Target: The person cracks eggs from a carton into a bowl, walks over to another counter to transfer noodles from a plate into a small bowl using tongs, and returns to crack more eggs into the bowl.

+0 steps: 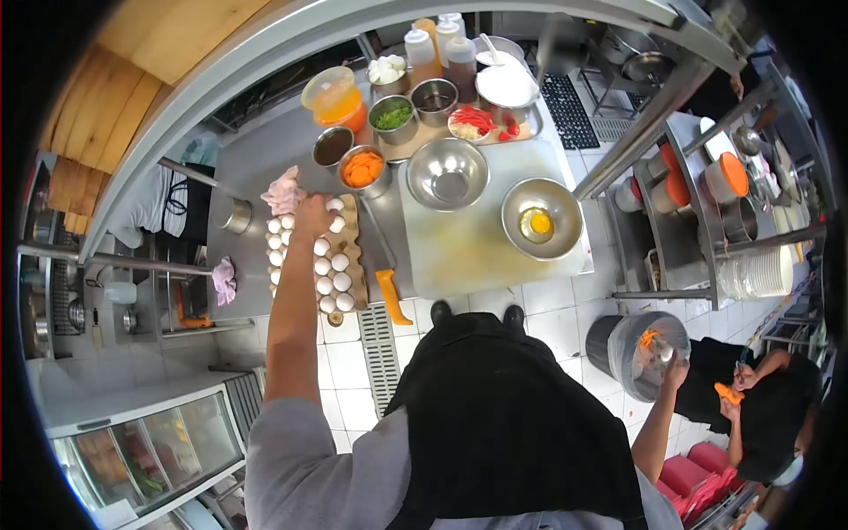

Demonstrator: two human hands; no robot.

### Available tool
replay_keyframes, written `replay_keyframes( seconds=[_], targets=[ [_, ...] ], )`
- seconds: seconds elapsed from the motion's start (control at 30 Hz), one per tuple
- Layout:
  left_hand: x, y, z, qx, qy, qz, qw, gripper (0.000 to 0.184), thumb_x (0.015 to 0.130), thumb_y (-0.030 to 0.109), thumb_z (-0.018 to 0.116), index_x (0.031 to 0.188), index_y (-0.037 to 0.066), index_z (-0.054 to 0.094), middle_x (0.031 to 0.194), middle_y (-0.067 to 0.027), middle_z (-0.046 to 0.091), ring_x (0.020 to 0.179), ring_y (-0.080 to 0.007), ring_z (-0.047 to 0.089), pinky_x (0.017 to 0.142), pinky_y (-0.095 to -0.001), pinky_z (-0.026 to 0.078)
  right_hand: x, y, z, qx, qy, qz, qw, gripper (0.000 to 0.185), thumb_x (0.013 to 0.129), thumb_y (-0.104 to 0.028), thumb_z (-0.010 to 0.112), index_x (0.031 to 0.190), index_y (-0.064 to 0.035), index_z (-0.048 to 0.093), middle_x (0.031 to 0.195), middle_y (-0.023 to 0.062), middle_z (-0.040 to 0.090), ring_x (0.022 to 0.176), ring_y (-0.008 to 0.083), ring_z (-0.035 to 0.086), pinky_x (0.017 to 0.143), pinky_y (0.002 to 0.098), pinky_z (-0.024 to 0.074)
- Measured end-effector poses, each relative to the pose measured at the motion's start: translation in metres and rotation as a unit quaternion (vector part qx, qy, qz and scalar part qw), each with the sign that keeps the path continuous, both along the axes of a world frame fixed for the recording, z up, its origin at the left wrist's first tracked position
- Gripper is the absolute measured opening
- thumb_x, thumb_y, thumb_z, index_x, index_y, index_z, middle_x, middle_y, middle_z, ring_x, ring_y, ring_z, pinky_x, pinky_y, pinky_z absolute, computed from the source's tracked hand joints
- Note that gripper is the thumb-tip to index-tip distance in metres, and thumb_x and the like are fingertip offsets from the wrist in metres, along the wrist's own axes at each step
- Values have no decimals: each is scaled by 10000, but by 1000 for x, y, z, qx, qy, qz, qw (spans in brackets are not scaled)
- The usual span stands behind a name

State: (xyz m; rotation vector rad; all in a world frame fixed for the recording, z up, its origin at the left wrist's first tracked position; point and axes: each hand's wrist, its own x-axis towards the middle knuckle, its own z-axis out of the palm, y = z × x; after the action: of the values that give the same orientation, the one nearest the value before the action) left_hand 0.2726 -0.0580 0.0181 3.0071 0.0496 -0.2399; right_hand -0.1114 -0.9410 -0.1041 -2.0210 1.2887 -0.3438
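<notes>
My left hand (314, 215) reaches down over the far end of an egg carton (355, 252) holding several white eggs (342, 262). Its fingers are curled downward and mostly hidden; a pink cloth (284, 191) lies right by them. My right hand (677, 373) is out over a bin lined with clear plastic (629, 358), with what looks like a white eggshell (664, 352) at its fingertips. On the cutting board (459, 261), a steel bowl (565, 237) contains one cracked egg (538, 224). Beside it sits another steel bowl (448, 175) with nothing in it.
An orange-handled knife (389, 291) lies between carton and board. Behind are sliced carrots (363, 170), chopped greens (392, 116), red strips (473, 120) and squeeze bottles (421, 51). A metal rail (353, 22) crosses above. At right, a co-worker's hands (740, 389) hold something orange.
</notes>
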Motion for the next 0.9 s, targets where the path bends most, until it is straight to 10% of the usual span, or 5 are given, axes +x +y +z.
replay_keyframes(
  seconds=[0.07, 0.27, 0.33, 0.5, 0.9],
  targets=[
    [6, -4, 13, 35, -4, -35, 999, 417, 763, 244, 699, 1145, 76, 685, 1152, -119, 668, 1205, -315, 501, 1035, -476, 377, 24, 3, -1, -248, 158, 66, 953, 344, 965, -249, 605, 1198, 4, 601, 1146, 89, 626, 1037, 248, 637, 816, 306, 541],
    [-4, 9, 16, -73, -146, -64, 985, 332, 783, 190, 679, 1074, 29, 682, 1051, -127, 687, 1020, -266, 610, 932, -392, 455, 178, 277, 159, 222, -183, 344, 894, 230, 961, -92, 582, 1185, -39, 591, 1114, 58, 647, 975, 154, 650, 785, 274, 528],
    [-15, -10, 23, -457, -69, 21, 887, 248, 858, 102, 631, 1093, 30, 658, 980, -66, 674, 904, -146, 614, 832, -308, 489, 216, 357, 197, 129, -158, 487, 849, 310, 923, -14, 598, 1231, -24, 568, 1125, 84, 651, 997, 191, 652, 816, 301, 547],
    [-64, -172, 83, -612, 61, -83, 784, 207, 930, 63, 592, 1134, 48, 566, 916, -35, 661, 856, -93, 596, 729, -260, 490, 260, 463, 227, 91, -262, 653, 705, 479, 895, -91, 671, 1349, -62, 521, 1318, 123, 562, 1145, 282, 590, 792, 333, 548],
    [-78, -325, 74, -599, 211, -163, 755, 264, 1022, 182, 510, 1217, 8, 549, 953, -89, 683, 841, -132, 630, 745, -276, 518, 341, 271, 172, 222, -490, 157, 828, 400, 940, -154, 647, 1245, 5, 443, 975, 118, 630, 775, 150, 642, 603, 270, 522]
  ],
)
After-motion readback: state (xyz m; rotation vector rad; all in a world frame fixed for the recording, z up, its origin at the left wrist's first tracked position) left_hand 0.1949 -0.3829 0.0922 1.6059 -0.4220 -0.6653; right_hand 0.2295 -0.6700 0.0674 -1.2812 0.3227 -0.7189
